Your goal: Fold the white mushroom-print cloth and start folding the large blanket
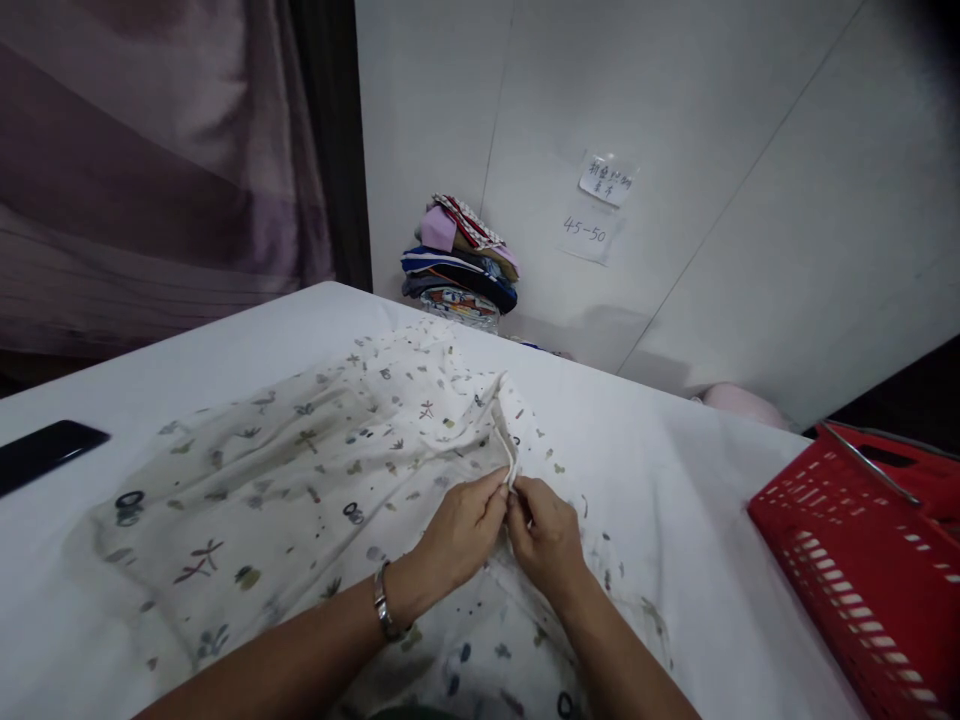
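Note:
A thin white cloth (300, 480) printed with small plants and rings lies spread and wrinkled over the white table. My left hand (469, 515), with a metal bracelet (383, 602) at its wrist, pinches the cloth's folded edge. Right beside it, my right hand (546, 530) pinches the same edge, the two sets of fingertips nearly touching. Between them and the far side, the edge rises in a narrow raised fold (504, 425). The fingertips partly hide the part being held. What garment or sheet the cloth is, I cannot tell.
A black phone (49, 450) lies at the table's left edge. A red plastic basket (862, 560) stands at the right. Beyond the table (660, 460), a stack of folded clothes (461, 255) leans near a wall with two paper notes (589, 235). A curtain (157, 160) hangs at left.

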{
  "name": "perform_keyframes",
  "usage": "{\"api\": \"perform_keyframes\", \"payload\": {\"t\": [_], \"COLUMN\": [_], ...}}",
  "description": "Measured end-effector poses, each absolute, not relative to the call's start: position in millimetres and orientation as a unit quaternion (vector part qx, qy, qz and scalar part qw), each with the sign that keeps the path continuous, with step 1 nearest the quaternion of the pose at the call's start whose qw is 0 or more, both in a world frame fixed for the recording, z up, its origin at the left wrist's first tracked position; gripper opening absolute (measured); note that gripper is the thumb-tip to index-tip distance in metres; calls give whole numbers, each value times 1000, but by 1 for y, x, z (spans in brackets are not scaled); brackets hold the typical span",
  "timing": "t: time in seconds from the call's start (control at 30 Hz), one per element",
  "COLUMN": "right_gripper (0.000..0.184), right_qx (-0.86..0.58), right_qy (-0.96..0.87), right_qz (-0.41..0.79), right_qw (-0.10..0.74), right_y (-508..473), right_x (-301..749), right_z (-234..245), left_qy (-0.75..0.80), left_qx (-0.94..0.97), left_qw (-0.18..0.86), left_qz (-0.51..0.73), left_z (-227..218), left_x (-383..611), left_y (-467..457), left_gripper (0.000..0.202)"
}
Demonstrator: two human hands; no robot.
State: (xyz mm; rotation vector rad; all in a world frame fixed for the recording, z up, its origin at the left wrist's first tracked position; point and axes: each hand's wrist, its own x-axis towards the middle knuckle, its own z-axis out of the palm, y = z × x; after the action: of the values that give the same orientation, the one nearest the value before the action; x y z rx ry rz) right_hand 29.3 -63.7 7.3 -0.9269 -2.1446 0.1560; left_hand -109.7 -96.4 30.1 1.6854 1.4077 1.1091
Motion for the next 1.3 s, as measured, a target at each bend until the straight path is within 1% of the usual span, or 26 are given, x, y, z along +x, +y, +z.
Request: {"api": "perform_keyframes", "payload": {"t": [0.23, 0.43, 0.77, 1.0, 1.1, 1.2, 1.3], "right_gripper": [20, 19, 19, 19, 19, 18, 15], "right_qx": [-349, -354, -359, -369, -367, -373, -380], "right_qy": [-852, -849, -850, -848, -847, -845, -846], "right_qz": [57, 43, 22, 23, 40, 49, 42], "right_qw": [386, 390, 385, 381, 382, 379, 370], "right_y": [-64, -63, -64, -63, -63, -64, -66], "right_x": [29, 29, 28, 29, 29, 28, 26], "right_z": [8, 7, 8, 7, 7, 6, 6], "left_qy": [539, 536, 552, 577, 583, 587, 593], "left_qx": [650, 671, 700, 739, 748, 747, 733], "left_qw": [319, 273, 228, 106, 75, 84, 131], "left_qz": [431, 434, 392, 331, 308, 301, 306], "left_z": [24, 21, 25, 13, 10, 12, 17], "left_x": [-108, -106, -108, -108, -108, -106, -102], "left_y": [-95, -97, -100, -101, -101, -103, -107], "left_gripper": [31, 32, 35, 40, 40, 41, 44]}}
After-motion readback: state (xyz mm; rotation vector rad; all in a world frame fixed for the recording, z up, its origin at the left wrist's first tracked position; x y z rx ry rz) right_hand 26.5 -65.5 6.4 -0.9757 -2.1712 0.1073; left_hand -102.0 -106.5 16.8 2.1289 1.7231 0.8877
